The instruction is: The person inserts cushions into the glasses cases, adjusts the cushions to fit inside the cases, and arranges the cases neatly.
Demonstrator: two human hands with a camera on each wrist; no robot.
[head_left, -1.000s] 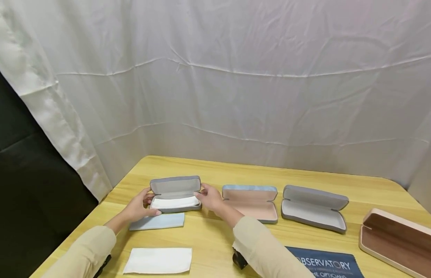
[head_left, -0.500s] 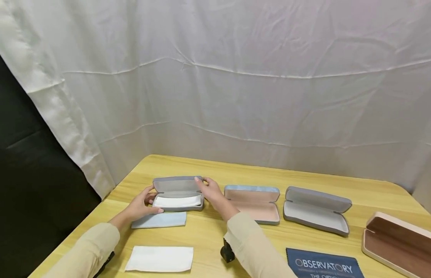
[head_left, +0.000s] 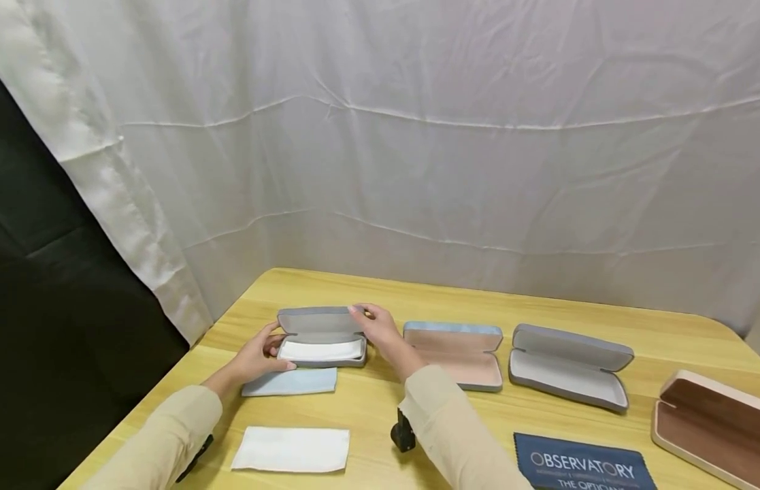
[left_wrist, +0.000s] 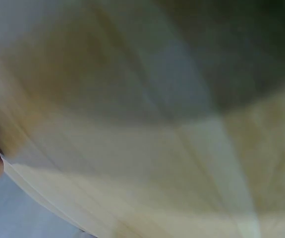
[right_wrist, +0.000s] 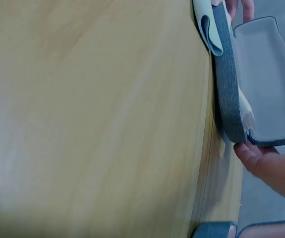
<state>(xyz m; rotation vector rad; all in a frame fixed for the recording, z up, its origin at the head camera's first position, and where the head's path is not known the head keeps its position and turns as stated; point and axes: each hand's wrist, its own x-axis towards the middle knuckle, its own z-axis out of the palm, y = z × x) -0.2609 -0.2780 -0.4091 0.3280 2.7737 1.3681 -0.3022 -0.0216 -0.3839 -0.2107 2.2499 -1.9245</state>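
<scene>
An open grey glasses case stands at the left of the table, a folded white cloth lying in its base. My left hand grips the left end of the base, thumb at the front and fingers around the side. At the lid's right corner my right hand pinches the edge, its thumb on the lid. The right wrist view shows that hand at the hinge end of the case. In front of the case lies a folded light blue cloth. The left wrist view is mostly blurred table.
To the right, in a row, stand an open case with pink lining, another open grey case and an open case with brown lining. Nearer lie a white cloth and a dark blue printed cloth. A white curtain hangs behind.
My right hand has risen from the white cloth at the base's right end to the lid's right corner. My left hand keeps its grip on the case.
</scene>
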